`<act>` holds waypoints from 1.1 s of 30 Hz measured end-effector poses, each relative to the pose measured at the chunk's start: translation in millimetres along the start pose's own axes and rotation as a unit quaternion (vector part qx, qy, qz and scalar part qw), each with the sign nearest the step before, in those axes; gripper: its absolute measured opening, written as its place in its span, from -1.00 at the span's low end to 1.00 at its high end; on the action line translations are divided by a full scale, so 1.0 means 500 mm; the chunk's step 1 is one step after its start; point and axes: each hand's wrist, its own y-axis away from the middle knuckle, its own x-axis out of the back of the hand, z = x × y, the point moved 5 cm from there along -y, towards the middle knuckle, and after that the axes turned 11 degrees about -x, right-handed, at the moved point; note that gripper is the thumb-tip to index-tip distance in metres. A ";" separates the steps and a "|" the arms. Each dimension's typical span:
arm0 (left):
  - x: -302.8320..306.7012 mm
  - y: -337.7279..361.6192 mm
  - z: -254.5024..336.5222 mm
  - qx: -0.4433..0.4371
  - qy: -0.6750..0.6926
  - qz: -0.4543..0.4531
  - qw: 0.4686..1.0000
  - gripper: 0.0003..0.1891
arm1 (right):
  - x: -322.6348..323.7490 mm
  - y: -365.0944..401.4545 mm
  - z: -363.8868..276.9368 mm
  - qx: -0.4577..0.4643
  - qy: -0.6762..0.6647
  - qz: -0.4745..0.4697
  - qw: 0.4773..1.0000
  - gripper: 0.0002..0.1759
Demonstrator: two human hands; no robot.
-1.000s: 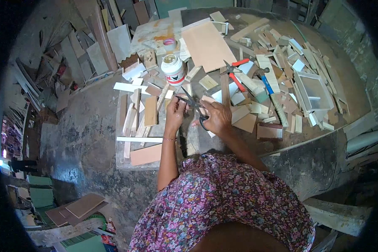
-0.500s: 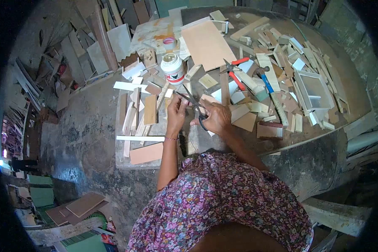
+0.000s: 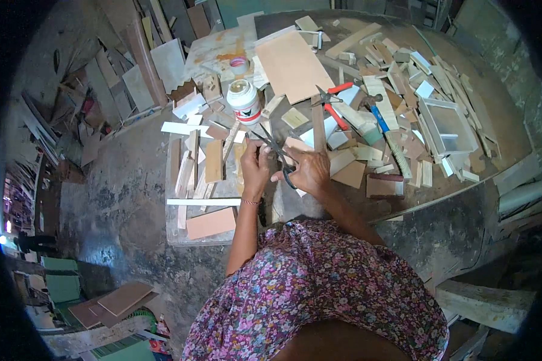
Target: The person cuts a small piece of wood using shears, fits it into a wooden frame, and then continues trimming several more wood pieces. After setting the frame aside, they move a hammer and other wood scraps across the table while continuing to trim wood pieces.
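My right hand (image 3: 309, 172) is closed around the handles of a pair of dark scissors (image 3: 274, 143), whose blades point up and left, away from my body. Close beside the blades is my left hand (image 3: 256, 168), its thumb and fingers pinched together. Whatever lies between those fingertips is too small to make out. Just beyond my hands stands an open white jar (image 3: 245, 108) with a red and black label. A tan wood strip (image 3: 214, 161) lies to the left of my left hand, among several other strips.
On the worktable lie a hammer (image 3: 385, 123) with a blue-and-pale handle, red-handled pincers (image 3: 332, 107), a large tan board (image 3: 295, 65) and a roll of tape (image 3: 239, 65). Wood offcuts heap up on the right around a small framed box (image 3: 448, 129). A flat tan piece (image 3: 211, 223) lies near the front edge.
The view has shifted slightly. My hands stay close together, with the scissors still in my right hand and my left fingers still pinched.
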 end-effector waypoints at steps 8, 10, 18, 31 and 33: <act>0.003 0.009 -0.011 0.035 0.013 -0.004 0.999 -0.96 | -0.023 -0.004 0.013 0.002 -0.022 -0.020 1.000 -0.09; 0.004 0.008 -0.007 0.030 0.004 -0.012 0.999 -0.96 | -0.012 -0.006 -0.001 0.020 -0.025 -0.011 0.999 -0.09; -0.004 0.002 0.004 0.003 -0.035 -0.022 0.999 -0.94 | 0.004 -0.015 -0.010 -0.004 -0.008 -0.041 0.999 -0.10; -0.010 0.003 0.006 0.006 0.050 0.009 0.999 -0.95 | -0.003 -0.009 0.008 0.023 -0.017 0.006 1.000 -0.08; -0.004 0.005 -0.004 0.007 0.050 0.000 0.999 -0.95 | -0.007 -0.011 0.006 0.029 -0.005 -0.003 1.000 -0.08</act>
